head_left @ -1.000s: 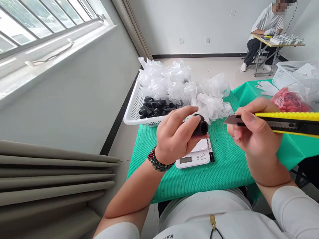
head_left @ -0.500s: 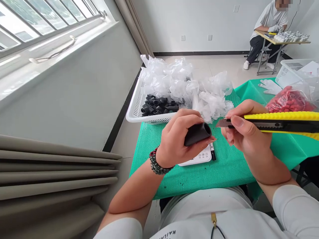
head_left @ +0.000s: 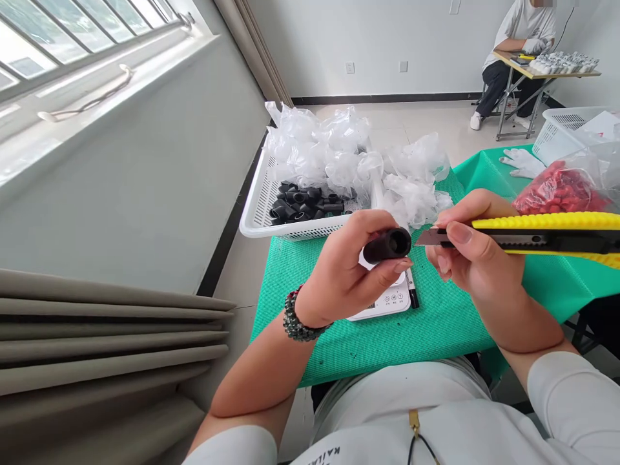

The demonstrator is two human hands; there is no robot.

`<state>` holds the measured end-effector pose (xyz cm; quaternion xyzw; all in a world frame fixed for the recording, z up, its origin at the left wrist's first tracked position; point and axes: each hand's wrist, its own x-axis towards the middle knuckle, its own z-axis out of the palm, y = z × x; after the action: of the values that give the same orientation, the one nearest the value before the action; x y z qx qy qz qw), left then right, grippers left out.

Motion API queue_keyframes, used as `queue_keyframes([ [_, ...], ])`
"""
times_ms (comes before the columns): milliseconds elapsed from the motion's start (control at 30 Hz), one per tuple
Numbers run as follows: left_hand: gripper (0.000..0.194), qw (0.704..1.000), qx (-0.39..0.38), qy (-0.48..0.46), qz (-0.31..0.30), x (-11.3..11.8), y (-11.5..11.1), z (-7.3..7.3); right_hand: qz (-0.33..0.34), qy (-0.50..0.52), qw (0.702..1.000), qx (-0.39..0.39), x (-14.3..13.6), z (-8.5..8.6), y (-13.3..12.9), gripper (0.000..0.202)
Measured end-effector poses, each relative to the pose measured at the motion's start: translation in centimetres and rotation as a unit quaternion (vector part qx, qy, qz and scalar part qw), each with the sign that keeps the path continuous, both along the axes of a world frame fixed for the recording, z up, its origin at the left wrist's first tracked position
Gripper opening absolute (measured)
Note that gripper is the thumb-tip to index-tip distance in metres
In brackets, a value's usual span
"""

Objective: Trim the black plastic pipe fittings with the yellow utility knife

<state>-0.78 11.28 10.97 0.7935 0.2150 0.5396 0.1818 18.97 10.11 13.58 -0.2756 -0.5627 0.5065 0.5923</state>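
My left hand (head_left: 346, 271) is wrapped round a black rubber tube piece (head_left: 382, 248), whose round open end faces toward me and to the right. My right hand (head_left: 477, 248) grips a yellow and black utility knife (head_left: 547, 237) near its front. The bare blade (head_left: 426, 237) points left, a short gap away from the tube's rim. Under my left hand a white digital scale (head_left: 387, 302) lies on the green cloth, partly hidden. A black and white marker pen (head_left: 413, 290) lies along the scale's right side.
A white plastic basket (head_left: 256, 216) at the back left holds black tube pieces (head_left: 305, 203) and clear plastic bags (head_left: 334, 142). A bag of red parts (head_left: 557, 187), a white glove (head_left: 523, 163) and another basket (head_left: 557, 132) are at the right. Someone sits at a far table (head_left: 547, 72).
My left hand has turned the black tube so that its open end faces more toward me. The knife stays close beside it. The whole view has shifted slightly.
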Motion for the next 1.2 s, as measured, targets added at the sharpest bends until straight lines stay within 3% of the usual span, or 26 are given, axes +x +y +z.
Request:
queue_keyframes([
  [100,0.026,0.999,-0.037,-0.003,-0.004,0.1,-0.1,-0.1,-0.008,0.008,1.0,0.001,-0.2,-0.2,0.0,0.027],
  [333,0.029,0.989,-0.128,-0.018,-0.078,0.6,-0.2,-0.4,0.013,0.029,0.999,-0.01,-0.3,0.1,0.5,0.031],
  [667,0.032,0.998,-0.056,-0.039,-0.012,1.5,-0.6,-0.6,0.101,0.077,0.992,-0.008,-0.9,-0.2,1.2,0.028],
  [767,0.039,0.999,-0.038,-0.016,-0.005,1.9,-0.7,-0.6,0.094,0.1,0.99,0.008,-0.8,-0.2,1.3,0.025],
  [967,0.057,0.996,-0.026,0.002,-0.084,2.3,-0.8,-1.0,0.051,0.102,0.993,0.025,-0.5,-0.2,1.4,0.026],
  [1100,0.049,0.989,-0.063,-0.039,-0.127,2.1,-0.4,-1.3,0.049,0.124,0.989,0.062,-0.7,-0.4,1.6,0.02],
  [1200,0.037,0.983,-0.108,-0.094,-0.116,1.7,-0.4,-0.7,0.02,0.119,0.99,0.079,-0.9,-0.5,1.4,0.019],
])
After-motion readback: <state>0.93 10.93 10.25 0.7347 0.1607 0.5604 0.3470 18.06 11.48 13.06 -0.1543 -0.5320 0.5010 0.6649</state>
